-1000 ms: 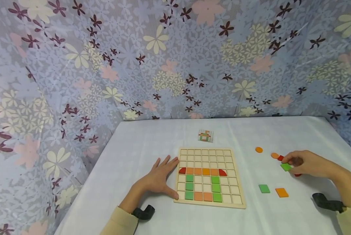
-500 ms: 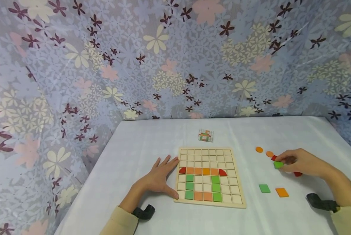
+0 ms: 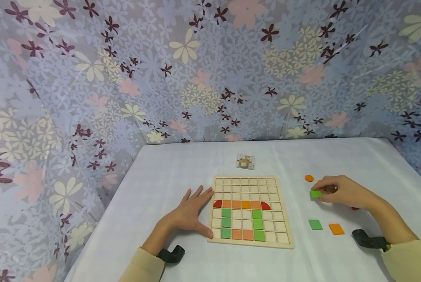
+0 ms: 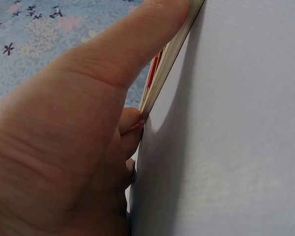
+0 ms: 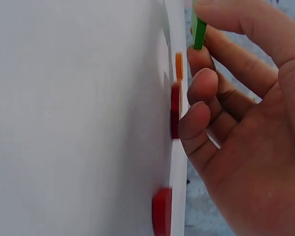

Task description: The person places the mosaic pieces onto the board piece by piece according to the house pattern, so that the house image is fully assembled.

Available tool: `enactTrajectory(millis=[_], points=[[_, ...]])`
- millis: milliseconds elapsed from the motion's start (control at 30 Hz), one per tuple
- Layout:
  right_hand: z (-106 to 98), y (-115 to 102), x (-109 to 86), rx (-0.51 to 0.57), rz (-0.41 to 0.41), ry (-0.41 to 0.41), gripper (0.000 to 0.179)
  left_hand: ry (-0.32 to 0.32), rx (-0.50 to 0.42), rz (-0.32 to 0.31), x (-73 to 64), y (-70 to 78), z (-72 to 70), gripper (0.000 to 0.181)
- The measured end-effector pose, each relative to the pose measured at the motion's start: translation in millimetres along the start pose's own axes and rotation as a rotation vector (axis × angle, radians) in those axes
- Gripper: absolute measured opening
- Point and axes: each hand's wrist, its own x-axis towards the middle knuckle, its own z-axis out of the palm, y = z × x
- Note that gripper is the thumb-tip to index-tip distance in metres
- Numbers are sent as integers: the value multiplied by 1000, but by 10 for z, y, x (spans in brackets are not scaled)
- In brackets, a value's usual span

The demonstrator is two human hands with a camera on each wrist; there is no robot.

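A wooden grid board (image 3: pixel 245 243) lies on the table, with green, orange, salmon and red pieces set in its lower cells. My left hand (image 3: pixel 191 215) spreads along the board's left edge, thumb at the lower corner and fingertips farther up. Right of the board, my right hand (image 3: pixel 344 192) pinches a light green square tile (image 3: pixel 315 194) between thumb and fingers. The right wrist view shows that green tile (image 5: pixel 199 33) edge-on at the fingertips. Red pieces lie below this hand, one red piece (image 5: pixel 175 110) close to its curled fingers.
A small pattern card (image 3: pixel 245 161) lies behind the board. At the right are an orange disc (image 3: pixel 309 178), a darker green square (image 3: pixel 315 225), an orange square (image 3: pixel 336 229) and a red piece (image 3: pixel 355 208) partly covered by the hand. A floral cloth hangs behind the table.
My right hand has moved left toward the board with the green tile, now covering most of the salmon disc and a red piece. The left hand stays in place.
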Motion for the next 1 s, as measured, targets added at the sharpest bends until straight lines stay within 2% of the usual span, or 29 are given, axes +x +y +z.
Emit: enactTrajectory(millis=[133,600,1000], points=[[39,-68,52,34,-9,-23,29,-2,2,-3,2,-4,0,132],[112,-274,221,25,-34,-21,31,-2,-3,-1,2,2,-6,132],[245,-443,431,48,-102,-40,36,-1,4,-15,12,-24,24,133]])
